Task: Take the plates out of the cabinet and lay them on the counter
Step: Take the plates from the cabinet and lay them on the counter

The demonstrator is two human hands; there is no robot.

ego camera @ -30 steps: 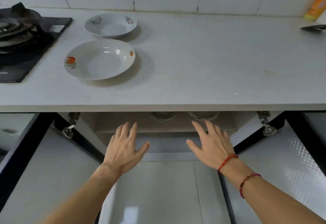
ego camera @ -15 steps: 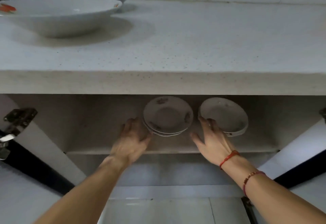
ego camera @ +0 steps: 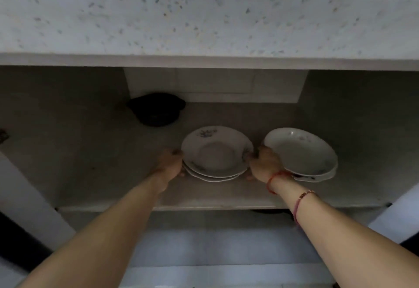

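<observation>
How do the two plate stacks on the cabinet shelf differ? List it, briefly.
The left stack is gripped at its rims by the left hand and right hand; the right stack is not gripped. The left stack's top plate bears a clear blue flower; the right stack's looks nearly plain. Both are white and rest on the same shelf.

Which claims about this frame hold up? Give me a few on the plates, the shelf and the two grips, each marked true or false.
1. The left grip and right grip hold the left plate stack at opposite rims. True.
2. That stack lies on the counter. False: it is on the cabinet shelf below.
3. A dark pot stands further back, to the left. True.
4. The red bracelet is on the left wrist. False: right wrist.
5. The shelf holds one stack only. False: a second stack lies to the right.
</observation>
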